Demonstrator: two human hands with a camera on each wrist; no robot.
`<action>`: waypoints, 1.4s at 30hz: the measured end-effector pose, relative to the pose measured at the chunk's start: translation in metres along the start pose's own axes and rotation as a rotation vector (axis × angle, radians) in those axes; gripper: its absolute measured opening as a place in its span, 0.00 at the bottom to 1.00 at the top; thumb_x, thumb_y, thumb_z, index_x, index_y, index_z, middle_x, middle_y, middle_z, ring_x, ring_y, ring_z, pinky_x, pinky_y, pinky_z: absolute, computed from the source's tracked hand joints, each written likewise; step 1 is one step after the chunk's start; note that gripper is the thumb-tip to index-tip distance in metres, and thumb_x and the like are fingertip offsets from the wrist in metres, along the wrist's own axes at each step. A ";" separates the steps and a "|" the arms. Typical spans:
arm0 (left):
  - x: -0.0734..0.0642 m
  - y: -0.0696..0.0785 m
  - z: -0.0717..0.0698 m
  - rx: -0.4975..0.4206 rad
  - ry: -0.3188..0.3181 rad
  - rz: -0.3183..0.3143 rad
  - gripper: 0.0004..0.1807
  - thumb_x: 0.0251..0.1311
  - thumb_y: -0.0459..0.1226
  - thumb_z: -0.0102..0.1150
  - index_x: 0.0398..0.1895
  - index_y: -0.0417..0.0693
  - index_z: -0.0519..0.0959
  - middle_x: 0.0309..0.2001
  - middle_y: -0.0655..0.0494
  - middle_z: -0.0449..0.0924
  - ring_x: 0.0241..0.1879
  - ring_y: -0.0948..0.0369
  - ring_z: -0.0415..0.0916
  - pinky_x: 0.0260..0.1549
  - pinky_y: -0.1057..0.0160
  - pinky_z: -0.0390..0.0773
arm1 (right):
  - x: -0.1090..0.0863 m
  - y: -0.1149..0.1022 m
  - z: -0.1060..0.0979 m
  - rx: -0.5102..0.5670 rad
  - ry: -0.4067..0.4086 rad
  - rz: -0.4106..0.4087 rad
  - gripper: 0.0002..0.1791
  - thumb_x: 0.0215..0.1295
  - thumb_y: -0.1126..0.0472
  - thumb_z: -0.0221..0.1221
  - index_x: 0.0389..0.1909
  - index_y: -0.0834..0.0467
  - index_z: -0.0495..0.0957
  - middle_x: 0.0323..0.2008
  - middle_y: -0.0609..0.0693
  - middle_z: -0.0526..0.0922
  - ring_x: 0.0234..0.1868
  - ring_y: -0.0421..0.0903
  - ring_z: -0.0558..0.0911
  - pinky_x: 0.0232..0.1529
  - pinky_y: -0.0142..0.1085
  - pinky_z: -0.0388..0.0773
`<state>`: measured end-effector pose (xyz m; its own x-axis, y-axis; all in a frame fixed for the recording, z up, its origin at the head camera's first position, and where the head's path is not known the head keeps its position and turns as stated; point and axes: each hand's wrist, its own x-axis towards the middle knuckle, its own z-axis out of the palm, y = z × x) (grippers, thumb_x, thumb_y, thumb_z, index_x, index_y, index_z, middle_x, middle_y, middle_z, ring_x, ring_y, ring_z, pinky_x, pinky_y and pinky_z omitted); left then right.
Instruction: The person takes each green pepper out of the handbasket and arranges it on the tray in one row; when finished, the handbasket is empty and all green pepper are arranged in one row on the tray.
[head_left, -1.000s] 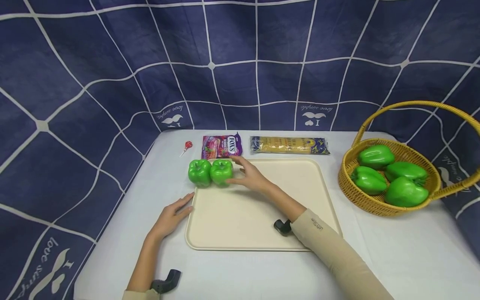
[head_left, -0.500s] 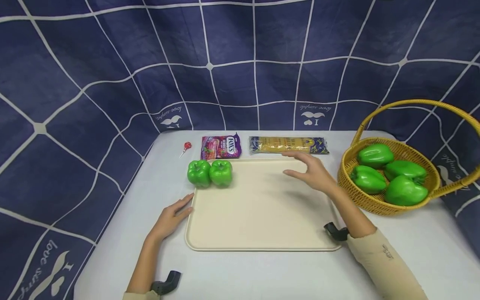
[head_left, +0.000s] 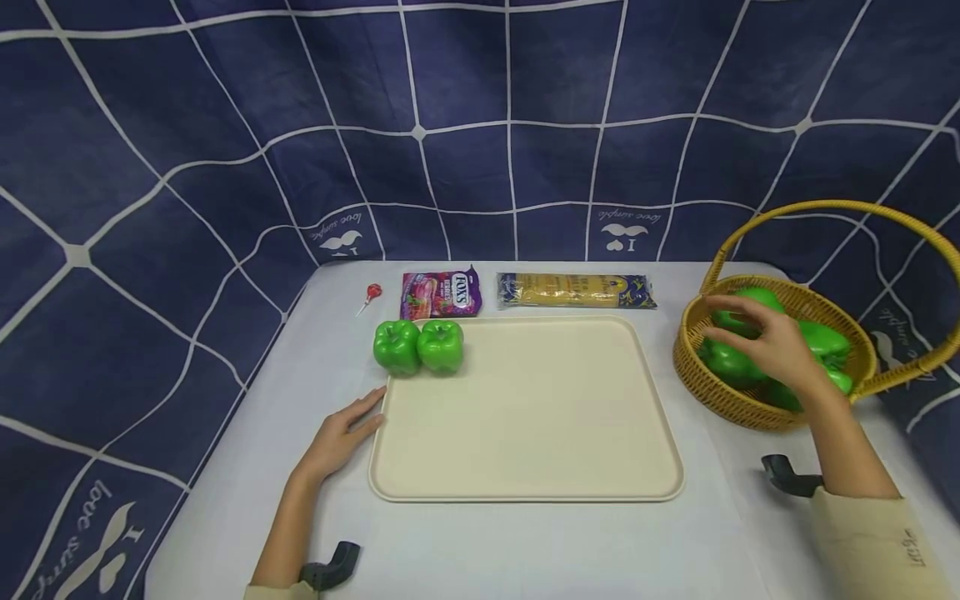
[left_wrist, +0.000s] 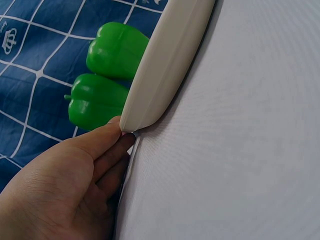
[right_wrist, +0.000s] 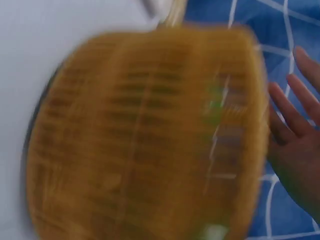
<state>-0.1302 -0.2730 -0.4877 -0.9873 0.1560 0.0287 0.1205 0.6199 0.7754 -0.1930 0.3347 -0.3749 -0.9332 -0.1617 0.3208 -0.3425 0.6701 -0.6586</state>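
My left hand (head_left: 341, 437) rests by the left edge of the cream tray (head_left: 525, 417), its fingers relaxed and the fingertips right at the rim. Two green bell peppers stand side by side at the tray's back left corner: a left pepper (head_left: 397, 347) and a right pepper (head_left: 441, 346). Over the wicker basket (head_left: 705, 396) hovers my right hand (head_left: 776, 346), thumb and fingers spread with nothing between them. Several green peppers (head_left: 825, 340) lie inside the basket, partly hidden by that hand. In the right wrist view the basket wall (right_wrist: 135, 135) is blurred, with spread fingers beside it.
Behind the tray lie a lollipop (head_left: 372, 292), a purple candy bag (head_left: 442, 293) and a yellow pasta packet (head_left: 576, 291). The basket's tall handle (head_left: 832, 205) arches over its opening. A dark blue checked cloth (head_left: 465, 167) hangs behind the white table (head_left: 540, 550).
My right hand has left the right pepper on the tray and swept right, across the tray, to above the basket. The left hand and both tray peppers stay where they were.
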 end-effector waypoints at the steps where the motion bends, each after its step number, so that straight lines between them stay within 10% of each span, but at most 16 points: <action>1: 0.000 0.000 0.000 -0.002 0.000 0.003 0.27 0.63 0.51 0.51 0.66 0.60 0.65 0.67 0.51 0.59 0.66 0.47 0.54 0.63 0.43 0.53 | -0.001 0.006 -0.005 -0.007 -0.032 0.033 0.28 0.58 0.58 0.64 0.59 0.58 0.71 0.53 0.49 0.74 0.52 0.36 0.70 0.50 0.25 0.68; 7: 0.000 0.001 -0.001 -0.003 -0.003 0.010 0.27 0.63 0.50 0.52 0.66 0.59 0.65 0.67 0.50 0.59 0.66 0.47 0.54 0.63 0.43 0.53 | 0.003 0.031 -0.024 -0.059 -0.242 0.125 0.33 0.58 0.54 0.63 0.64 0.58 0.65 0.58 0.60 0.69 0.55 0.57 0.67 0.50 0.54 0.67; 21: -0.001 0.001 -0.001 -0.002 0.000 0.000 0.27 0.63 0.50 0.52 0.66 0.60 0.65 0.67 0.51 0.60 0.66 0.48 0.54 0.63 0.43 0.54 | 0.018 0.042 -0.027 -0.176 -0.541 0.117 0.38 0.53 0.51 0.66 0.62 0.64 0.66 0.60 0.71 0.63 0.54 0.61 0.66 0.48 0.52 0.68; 42: 0.000 0.003 -0.001 -0.004 -0.003 0.002 0.27 0.63 0.50 0.51 0.66 0.60 0.64 0.67 0.52 0.60 0.66 0.49 0.54 0.63 0.43 0.54 | 0.004 0.037 -0.034 -0.220 -0.372 0.156 0.39 0.53 0.48 0.66 0.63 0.61 0.64 0.55 0.70 0.68 0.43 0.61 0.73 0.41 0.51 0.72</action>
<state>-0.1296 -0.2720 -0.4846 -0.9868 0.1596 0.0288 0.1224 0.6168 0.7776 -0.2057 0.3834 -0.3746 -0.9610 -0.2691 -0.0637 -0.2013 0.8385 -0.5063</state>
